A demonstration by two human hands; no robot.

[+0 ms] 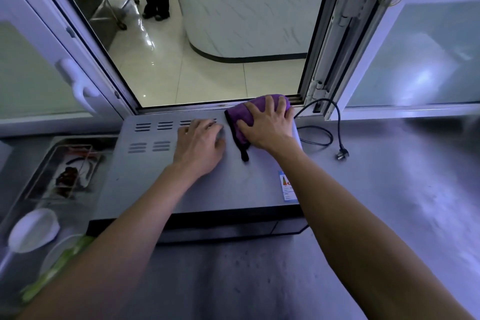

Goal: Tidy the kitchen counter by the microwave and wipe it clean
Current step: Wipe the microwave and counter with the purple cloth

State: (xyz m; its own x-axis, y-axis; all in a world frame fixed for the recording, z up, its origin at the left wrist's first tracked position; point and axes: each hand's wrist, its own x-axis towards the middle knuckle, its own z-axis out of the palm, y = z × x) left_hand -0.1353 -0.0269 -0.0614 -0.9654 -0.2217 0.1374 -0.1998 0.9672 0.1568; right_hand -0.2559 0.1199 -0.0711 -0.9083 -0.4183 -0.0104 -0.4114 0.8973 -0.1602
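Now, all places taken from the microwave point(197, 182):

Spoon: a white spoon point(32, 228) lies left of the microwave's front corner, near something green and blurred that I cannot name.

Tray: a steel tray point(65, 169) sits just left of the microwave, with dark and red bits inside.

Left hand: the left hand point(200, 148) lies flat on the microwave's top beside the vents, fingers spread and holding nothing, seemingly as a brace.

Cloth: the purple cloth point(242, 118) is on the microwave's back right corner, by the open window point(207, 41).

Right hand: the right hand point(267, 125) presses down on the cloth with fingers splayed wide, not curled around it.

Handling: the cloth looks soft, light and limp; a flat palm over its middle should keep it from bunching, and its dark loop trails loose.

Cord: a black cord point(335, 122) runs right of the microwave across the counter point(402, 176), ending in an unplugged plug point(341, 156).

In the way: the cord would likely snag a wipe to the right; the tray and spoon crowd the left.
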